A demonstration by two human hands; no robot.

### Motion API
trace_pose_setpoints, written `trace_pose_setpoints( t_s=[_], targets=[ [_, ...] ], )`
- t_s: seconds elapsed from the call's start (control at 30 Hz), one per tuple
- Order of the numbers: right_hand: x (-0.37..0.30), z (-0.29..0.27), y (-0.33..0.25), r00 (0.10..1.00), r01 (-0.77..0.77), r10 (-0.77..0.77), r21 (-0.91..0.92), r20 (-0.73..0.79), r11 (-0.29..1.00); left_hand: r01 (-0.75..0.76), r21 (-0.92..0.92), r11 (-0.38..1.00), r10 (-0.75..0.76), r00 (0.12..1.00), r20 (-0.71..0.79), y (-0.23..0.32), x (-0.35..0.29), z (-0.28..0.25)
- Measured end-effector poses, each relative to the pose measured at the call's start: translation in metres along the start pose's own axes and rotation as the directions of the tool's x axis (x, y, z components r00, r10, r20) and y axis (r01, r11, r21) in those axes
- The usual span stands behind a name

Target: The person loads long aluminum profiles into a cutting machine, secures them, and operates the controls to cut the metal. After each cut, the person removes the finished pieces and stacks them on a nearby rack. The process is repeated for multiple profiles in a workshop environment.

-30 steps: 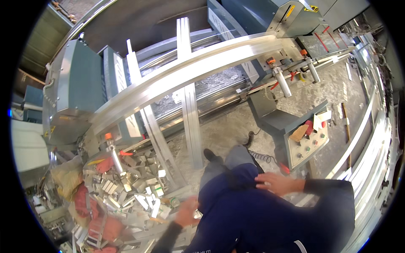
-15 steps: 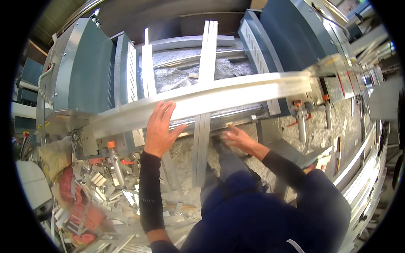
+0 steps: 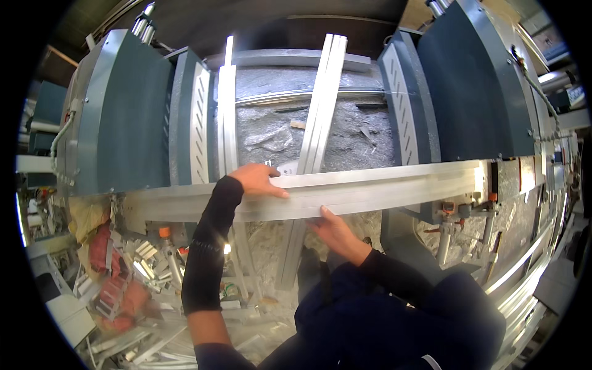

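A long silvery aluminium profile (image 3: 382, 188) lies crosswise in front of me, between the two machine heads. My left hand (image 3: 256, 180) grips it left of its middle, fingers over the far edge and thumb on the upper face. From the near side my right hand (image 3: 339, 235) holds the same profile, its thumb pressed on the lower edge and its other fingers hidden underneath. Below the profile, two metal support bars run away from me: one (image 3: 320, 105) near the middle and another (image 3: 227, 117) to the left.
Dark grey-blue machine housings stand at the left (image 3: 126, 117) and right (image 3: 475, 92). Orange-topped clamp cylinders (image 3: 172, 256) sit on the near side. Metal offcuts (image 3: 148, 259) and a red cloth (image 3: 117, 302) litter the lower left. More long profiles (image 3: 524, 283) lie at the right.
The profile has come nearer to me and lies more level. My left hand has turned to grip its far edge; my right hand has moved up onto its near edge. The view has shifted.
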State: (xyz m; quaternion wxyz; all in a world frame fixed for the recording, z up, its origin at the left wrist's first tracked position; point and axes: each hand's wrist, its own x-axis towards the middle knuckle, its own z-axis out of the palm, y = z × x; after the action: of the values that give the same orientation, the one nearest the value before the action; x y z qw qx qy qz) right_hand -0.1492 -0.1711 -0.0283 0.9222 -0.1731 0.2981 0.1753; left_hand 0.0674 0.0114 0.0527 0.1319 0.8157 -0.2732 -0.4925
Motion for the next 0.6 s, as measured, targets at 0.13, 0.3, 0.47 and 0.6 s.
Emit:
trace_pose_setpoints(
  t_s=[0.13, 0.3, 0.47, 0.6],
  targets=[
    [0.012, -0.015, 0.006, 0.997, -0.028, 0.02, 0.113, 0.074, 0.993, -0.072, -0.133, 0.989, 0.09, 0.986, 0.139, -0.013, 0.021, -0.002],
    [0.006, -0.004, 0.003, 0.997, -0.032, 0.027, 0.07, 0.069, 0.997, 0.034, -0.233, 0.972, 0.06, 0.921, 0.385, -0.025, 0.035, -0.007],
    [0.006, 0.007, 0.006, 0.998, -0.028, 0.025, 0.054, 0.051, 0.998, 0.077, -0.274, 0.959, 0.043, 0.912, 0.408, -0.023, 0.038, -0.006],
    [0.005, 0.008, 0.011, 1.0, -0.009, 0.01, -0.035, 0.019, 0.999, -0.018, -0.236, 0.971, 0.115, 0.908, 0.402, -0.025, 0.036, -0.003]
  ],
)
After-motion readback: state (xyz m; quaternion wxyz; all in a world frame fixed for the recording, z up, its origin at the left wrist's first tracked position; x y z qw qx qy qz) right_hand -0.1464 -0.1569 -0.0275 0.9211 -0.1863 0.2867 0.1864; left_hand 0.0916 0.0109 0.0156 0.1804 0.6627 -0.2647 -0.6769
